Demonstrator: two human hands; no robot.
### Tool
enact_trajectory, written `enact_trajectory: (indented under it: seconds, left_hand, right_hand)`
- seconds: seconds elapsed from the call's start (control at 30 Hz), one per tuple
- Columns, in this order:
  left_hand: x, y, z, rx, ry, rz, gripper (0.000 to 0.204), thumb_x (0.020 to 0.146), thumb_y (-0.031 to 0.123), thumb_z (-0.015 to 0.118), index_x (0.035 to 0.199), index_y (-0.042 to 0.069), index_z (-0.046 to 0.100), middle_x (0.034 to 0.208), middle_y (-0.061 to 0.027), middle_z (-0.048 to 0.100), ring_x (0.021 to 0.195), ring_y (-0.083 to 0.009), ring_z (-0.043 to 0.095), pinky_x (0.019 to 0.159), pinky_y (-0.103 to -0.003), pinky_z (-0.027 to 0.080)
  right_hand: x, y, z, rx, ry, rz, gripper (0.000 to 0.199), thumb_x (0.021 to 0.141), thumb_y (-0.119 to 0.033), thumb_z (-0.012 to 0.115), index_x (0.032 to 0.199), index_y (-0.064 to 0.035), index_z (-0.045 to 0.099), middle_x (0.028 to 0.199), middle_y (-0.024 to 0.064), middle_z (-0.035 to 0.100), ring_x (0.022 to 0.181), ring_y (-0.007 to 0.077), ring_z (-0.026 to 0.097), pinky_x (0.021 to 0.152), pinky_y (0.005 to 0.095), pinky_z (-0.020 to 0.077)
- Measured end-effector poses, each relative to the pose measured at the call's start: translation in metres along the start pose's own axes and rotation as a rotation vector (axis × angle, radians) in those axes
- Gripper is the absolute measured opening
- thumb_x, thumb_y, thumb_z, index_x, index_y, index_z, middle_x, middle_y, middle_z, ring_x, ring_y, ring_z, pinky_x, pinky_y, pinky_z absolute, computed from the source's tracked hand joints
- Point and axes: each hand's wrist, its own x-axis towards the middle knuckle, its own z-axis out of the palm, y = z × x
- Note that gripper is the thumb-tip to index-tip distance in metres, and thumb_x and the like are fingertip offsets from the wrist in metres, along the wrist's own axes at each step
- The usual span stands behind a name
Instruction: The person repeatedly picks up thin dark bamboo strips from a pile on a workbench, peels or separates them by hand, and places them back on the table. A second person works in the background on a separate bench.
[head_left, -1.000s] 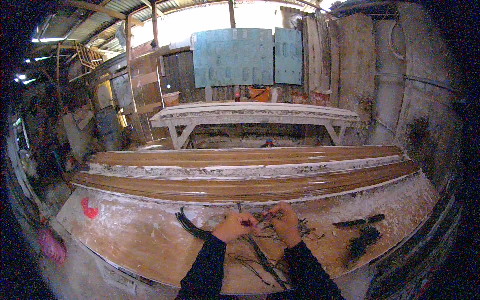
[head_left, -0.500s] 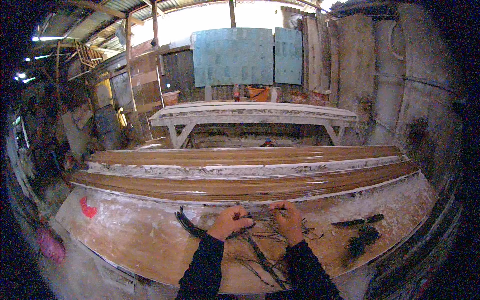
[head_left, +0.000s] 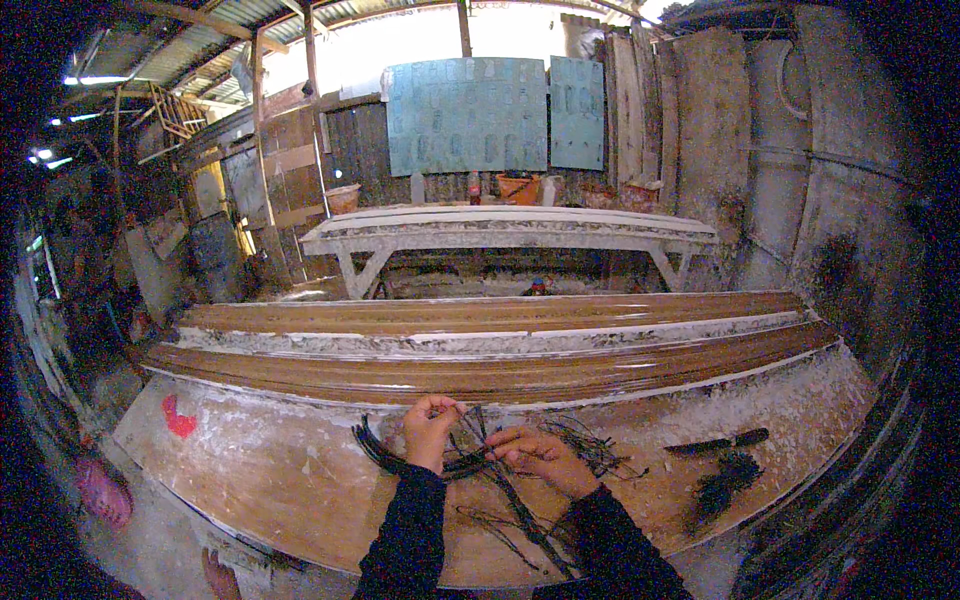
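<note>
Over the near wooden board, my left hand (head_left: 428, 435) has its thumb and forefinger pinched together on the end of a thin dark strand. My right hand (head_left: 545, 458), lower and just to the right, closes its fingertips on dark strands that rise between the hands. Under both hands lies a curved bundle of dark strands (head_left: 378, 448), its left end fanned out. A longer dark length (head_left: 525, 518) runs from it toward the board's near edge. Loose thin strands (head_left: 595, 447) are scattered beyond my right hand.
A knife (head_left: 715, 441) and a black fibre tuft (head_left: 727, 482) lie at right, a red scrap (head_left: 180, 416) at left. Long brown mouldings (head_left: 480, 375) span the far side. Another person's hand (head_left: 220, 575) shows low left, near a pink shoe (head_left: 105, 493). A whitened bench (head_left: 510, 222) stands behind.
My right hand has moved left, from the loose strands to beside my left hand. My left hand has shifted slightly left and up. Another person's hand has appeared at the lower left.
</note>
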Motion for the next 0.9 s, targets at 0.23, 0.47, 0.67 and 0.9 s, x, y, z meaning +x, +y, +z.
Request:
enact_trajectory:
  seconds: [0.23, 0.47, 0.67, 0.9]
  left_hand:
    - [-0.004, 0.008, 0.0, 0.094, -0.136, -0.058, 0.012, 0.063, 0.01, 0.069, 0.069, 0.005, 0.06, 0.068, -0.002, 0.058, 0.064, -0.0116, 0.052, 0.063, -0.025, 0.041]
    - [-0.008, 0.003, 0.007, 0.505, -0.361, 0.133, 0.015, 0.063, 0.015, 0.071, 0.069, 0.005, 0.063, 0.068, -0.0021, 0.058, 0.064, -0.012, 0.053, 0.059, -0.026, 0.042]
    - [-0.016, 0.003, 0.012, 0.221, -0.786, 0.015, 0.015, 0.067, 0.012, 0.068, 0.075, 0.004, 0.059, 0.07, -0.0017, 0.058, 0.069, -0.0103, 0.052, 0.063, -0.026, 0.042]
    - [-0.027, 0.003, 0.021, 0.228, -1.089, 0.168, 0.021, 0.072, 0.019, 0.066, 0.072, 0.003, 0.052, 0.064, 0.0012, 0.049, 0.065, -0.0089, 0.046, 0.062, -0.024, 0.039]
  right_hand:
    - [-0.003, -0.007, -0.002, -0.117, -0.044, -0.086, 0.015, 0.073, -0.01, 0.063, 0.086, -0.0057, 0.062, 0.097, 0.0049, 0.056, 0.099, 0.0159, 0.048, 0.083, 0.0287, 0.0399]
    - [0.002, 0.012, -0.012, -0.009, 0.263, -0.042, 0.009, 0.07, -0.003, 0.063, 0.07, -0.0054, 0.055, 0.076, 0.0019, 0.058, 0.072, 0.0111, 0.053, 0.069, 0.025, 0.0421]
    - [0.009, 0.027, -0.022, -0.594, 0.654, -0.232, 0.01, 0.069, 0.002, 0.056, 0.073, -0.0053, 0.051, 0.068, 0.0022, 0.055, 0.066, 0.0108, 0.05, 0.063, 0.024, 0.0403]
    - [0.008, 0.024, -0.017, -0.73, 0.761, -0.295, 0.018, 0.071, 0.003, 0.052, 0.086, -0.0064, 0.056, 0.071, 0.0048, 0.054, 0.065, 0.0141, 0.051, 0.062, 0.0264, 0.0414]
